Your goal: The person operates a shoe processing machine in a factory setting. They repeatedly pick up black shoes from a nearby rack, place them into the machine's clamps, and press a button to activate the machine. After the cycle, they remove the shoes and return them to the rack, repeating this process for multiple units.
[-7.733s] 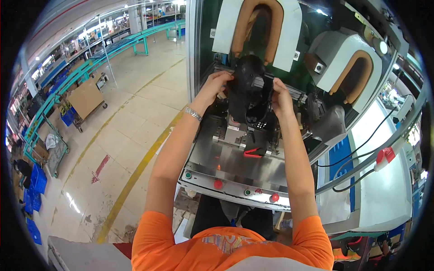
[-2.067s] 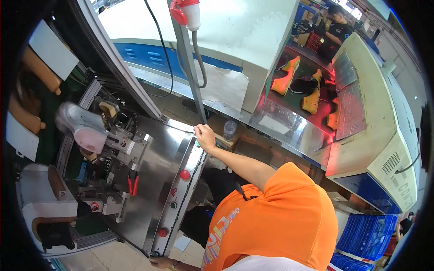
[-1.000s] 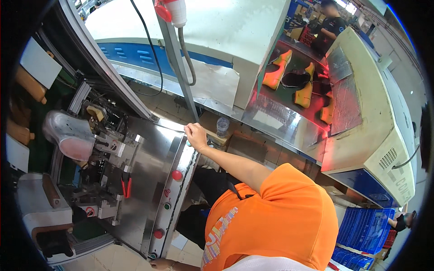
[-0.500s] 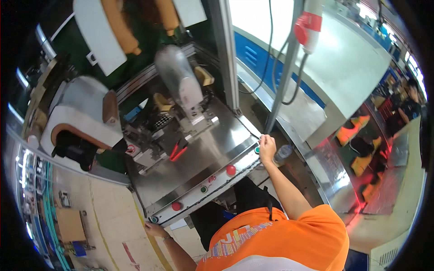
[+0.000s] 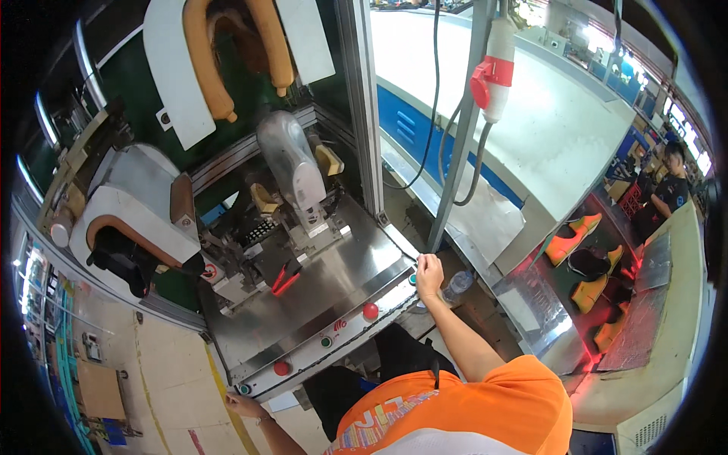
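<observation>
1. Compared with half a second earlier, both hands sit at the machine's front panel [image 5: 334, 334]: the right hand [image 5: 429, 271], right of centre, presses a loosely curled fist beside the green button [image 5: 412, 279] at the panel's right corner.
2. Left hand [image 5: 241, 403], lower left, touches the panel's opposite corner by another green button [image 5: 244, 389]; its grip cannot be told.
3. Red buttons [image 5: 370, 310] lie between them along the panel's long axis, running lower left to right.
4. Beyond, at centre, stands the upright metal shoe last [image 5: 290, 163], bare, well apart from both hands, nearer the right.
</observation>
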A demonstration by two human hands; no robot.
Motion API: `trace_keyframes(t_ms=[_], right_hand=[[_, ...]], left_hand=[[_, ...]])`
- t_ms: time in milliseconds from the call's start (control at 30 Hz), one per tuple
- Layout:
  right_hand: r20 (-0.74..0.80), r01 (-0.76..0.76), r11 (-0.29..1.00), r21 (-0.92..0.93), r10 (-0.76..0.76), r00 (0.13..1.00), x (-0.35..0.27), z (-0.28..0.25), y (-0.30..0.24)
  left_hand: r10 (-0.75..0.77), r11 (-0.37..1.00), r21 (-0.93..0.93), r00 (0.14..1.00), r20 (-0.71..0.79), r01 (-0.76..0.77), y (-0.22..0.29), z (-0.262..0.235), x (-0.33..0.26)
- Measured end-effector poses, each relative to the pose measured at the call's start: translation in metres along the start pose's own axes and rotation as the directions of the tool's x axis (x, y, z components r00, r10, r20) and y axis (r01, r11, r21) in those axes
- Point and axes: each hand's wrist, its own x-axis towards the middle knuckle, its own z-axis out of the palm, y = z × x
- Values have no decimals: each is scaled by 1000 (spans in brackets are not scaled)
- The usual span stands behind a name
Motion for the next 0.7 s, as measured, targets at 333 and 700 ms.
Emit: trace_keyframes(t_ms=[333, 700], right_hand=[[93, -50, 999, -18, 52, 994, -1, 1, 6], [162, -2, 998, -70, 13, 987, 4, 5, 23]], left_hand=[[472, 735, 444, 857, 206, -512, -36, 2, -1], [-145, 989, -49, 984, -105, 141, 38, -7, -20]])
